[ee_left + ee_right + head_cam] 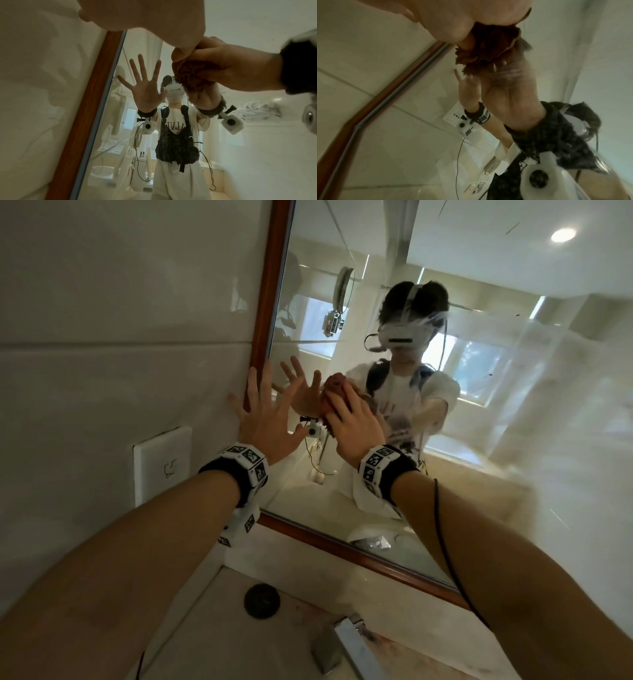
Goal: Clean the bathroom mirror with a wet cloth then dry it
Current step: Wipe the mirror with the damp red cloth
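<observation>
Cloth (337, 392), soft and likely limp when wet, handles best bunched in the right hand (352, 428) pressing it on the mirror (445, 440), left hand (263, 419) spread beside it.

Head camera looks down at the mirror (445, 371); both wrist cameras face it close, sharing its wooden frame (89, 108).

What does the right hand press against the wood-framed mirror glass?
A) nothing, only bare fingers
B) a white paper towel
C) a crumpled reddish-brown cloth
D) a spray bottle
C: the right hand grips a crumpled reddish-brown cloth against the wood-framed mirror.
</observation>
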### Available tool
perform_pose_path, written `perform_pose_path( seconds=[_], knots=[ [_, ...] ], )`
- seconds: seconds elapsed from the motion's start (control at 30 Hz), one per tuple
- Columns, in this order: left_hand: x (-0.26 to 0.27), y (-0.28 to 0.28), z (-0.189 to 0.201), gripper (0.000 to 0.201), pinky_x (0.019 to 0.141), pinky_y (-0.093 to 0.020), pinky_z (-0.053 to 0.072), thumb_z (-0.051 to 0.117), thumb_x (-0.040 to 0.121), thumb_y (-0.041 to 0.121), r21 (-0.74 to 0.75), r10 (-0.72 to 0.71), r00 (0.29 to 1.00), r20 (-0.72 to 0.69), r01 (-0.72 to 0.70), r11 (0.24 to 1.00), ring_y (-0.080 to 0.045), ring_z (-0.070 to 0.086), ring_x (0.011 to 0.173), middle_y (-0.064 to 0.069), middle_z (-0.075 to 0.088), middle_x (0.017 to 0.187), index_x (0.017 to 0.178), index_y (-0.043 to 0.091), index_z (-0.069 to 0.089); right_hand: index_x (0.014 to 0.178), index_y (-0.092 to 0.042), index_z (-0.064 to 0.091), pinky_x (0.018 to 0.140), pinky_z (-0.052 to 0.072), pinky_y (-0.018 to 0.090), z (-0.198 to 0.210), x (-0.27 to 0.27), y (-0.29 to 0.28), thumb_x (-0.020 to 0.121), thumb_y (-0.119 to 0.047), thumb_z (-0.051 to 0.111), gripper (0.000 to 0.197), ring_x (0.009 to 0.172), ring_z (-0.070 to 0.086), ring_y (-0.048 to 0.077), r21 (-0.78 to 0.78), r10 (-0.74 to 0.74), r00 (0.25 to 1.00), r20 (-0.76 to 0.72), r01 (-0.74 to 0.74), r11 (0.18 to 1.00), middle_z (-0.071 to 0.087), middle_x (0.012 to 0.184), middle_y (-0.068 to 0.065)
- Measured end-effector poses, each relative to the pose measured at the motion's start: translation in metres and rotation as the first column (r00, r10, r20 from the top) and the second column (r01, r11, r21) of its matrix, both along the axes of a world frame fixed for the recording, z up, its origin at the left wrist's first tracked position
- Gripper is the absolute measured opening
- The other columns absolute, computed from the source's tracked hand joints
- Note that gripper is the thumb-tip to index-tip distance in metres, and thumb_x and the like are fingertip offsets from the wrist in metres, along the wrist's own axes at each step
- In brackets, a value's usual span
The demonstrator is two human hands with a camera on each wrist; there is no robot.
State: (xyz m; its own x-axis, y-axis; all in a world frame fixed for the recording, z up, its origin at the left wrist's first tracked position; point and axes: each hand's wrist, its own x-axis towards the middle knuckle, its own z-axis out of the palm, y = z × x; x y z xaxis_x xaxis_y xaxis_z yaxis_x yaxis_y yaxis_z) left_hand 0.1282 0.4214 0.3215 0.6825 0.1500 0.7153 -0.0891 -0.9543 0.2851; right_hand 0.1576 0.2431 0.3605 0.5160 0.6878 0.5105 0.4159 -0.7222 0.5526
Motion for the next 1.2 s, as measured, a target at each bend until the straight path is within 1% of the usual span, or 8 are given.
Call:
perform_pose_path(
  seconds=[0.17,0.33,0.47,0.77,0.87,1.0,1.13,1.2],
  knots=[
    [-0.001,0.007,-0.012,0.089,0.107,-0.075,0.017,0.065,0.079,0.056,0.037,-0.005,1.000,0.016,0.004,0.999,-0.039,0.000,0.150,-0.015,-0.002,0.164,0.154,0.035,0.021,0.119,-0.010,0.064,0.090,0.047,0.042,-0.024,0.004,-0.006,0.073,-0.015,0.065,0.047,0.116,0.050,0.037,-0.088,0.052,0.997,0.057,-0.047,0.995,0.057,0.124,0.012],
    [-0.003,-0.004,-0.024,0.086,0.109,-0.075,0.013,0.059,0.081,0.050,0.017,-0.030,0.999,-0.021,0.031,0.999,-0.037,-0.004,0.151,-0.013,-0.004,0.164,0.154,0.037,0.016,0.112,-0.016,0.066,0.063,0.054,0.036,-0.045,-0.010,-0.011,0.078,-0.015,0.071,0.034,0.100,0.054,0.033,-0.107,-0.074,0.985,-0.159,0.057,0.993,0.053,0.119,0.014],
    [-0.003,-0.010,-0.028,0.087,0.109,-0.075,0.012,0.064,0.081,0.047,0.004,-0.055,0.998,-0.032,0.055,0.998,-0.035,-0.007,0.151,-0.012,-0.006,0.165,0.153,0.038,0.015,0.118,-0.014,0.061,0.066,0.052,0.039,-0.044,-0.017,-0.021,0.085,-0.015,0.058,0.033,0.097,0.054,0.034,-0.143,-0.163,0.955,-0.249,0.131,0.981,0.045,0.129,0.016],
    [0.005,-0.039,-0.031,0.090,0.107,-0.077,0.013,0.070,0.076,0.044,0.036,-0.114,0.993,-0.019,0.115,0.993,-0.038,-0.004,0.151,-0.013,-0.003,0.165,0.151,0.039,0.019,0.102,-0.020,0.071,0.061,0.051,0.038,-0.019,-0.024,-0.082,0.078,-0.027,0.070,0.025,0.084,0.060,0.033,-0.053,-0.200,0.960,-0.198,0.194,0.980,0.053,0.115,0.015],
    [0.004,-0.055,-0.029,0.090,0.108,-0.077,0.007,0.068,0.080,0.044,0.041,-0.143,0.989,-0.045,0.145,0.989,-0.036,-0.012,0.150,-0.012,-0.011,0.165,0.154,0.039,0.016,0.096,-0.018,0.072,0.070,0.053,0.048,-0.002,-0.030,-0.115,0.070,-0.029,0.077,0.029,0.089,0.060,0.040,0.007,-0.225,0.962,-0.151,0.229,0.973,0.055,0.110,0.018],
    [0.000,-0.081,-0.022,0.091,0.110,-0.074,0.001,0.067,0.082,0.049,0.051,-0.160,0.985,-0.069,0.163,0.985,-0.035,-0.014,0.150,-0.012,-0.013,0.165,0.155,0.039,0.012,0.097,-0.015,0.072,0.076,0.052,0.057,0.023,-0.048,-0.167,0.073,-0.026,0.070,0.027,0.101,0.056,0.047,0.195,-0.288,0.948,-0.138,0.311,0.930,0.054,0.123,0.021],
    [-0.008,-0.100,-0.014,0.088,0.110,-0.073,0.001,0.066,0.084,0.048,0.041,-0.193,0.977,-0.092,0.197,0.979,-0.035,-0.014,0.150,-0.011,-0.014,0.164,0.155,0.038,0.014,0.094,-0.009,0.071,0.069,0.054,0.047,0.022,-0.064,-0.206,0.076,-0.016,0.074,0.020,0.092,0.060,0.043,0.375,-0.306,0.946,-0.106,0.323,0.869,0.057,0.118,0.019],
    [-0.012,-0.103,-0.011,0.087,0.110,-0.075,0.003,0.066,0.084,0.048,0.036,-0.218,0.972,-0.084,0.222,0.974,-0.035,-0.014,0.150,-0.011,-0.014,0.165,0.154,0.038,0.017,0.103,-0.014,0.069,0.072,0.050,0.042,0.016,-0.064,-0.204,0.084,-0.019,0.066,0.020,0.093,0.060,0.039,0.483,-0.283,0.949,-0.135,0.313,0.818,0.056,0.121,0.013]
  ],
)
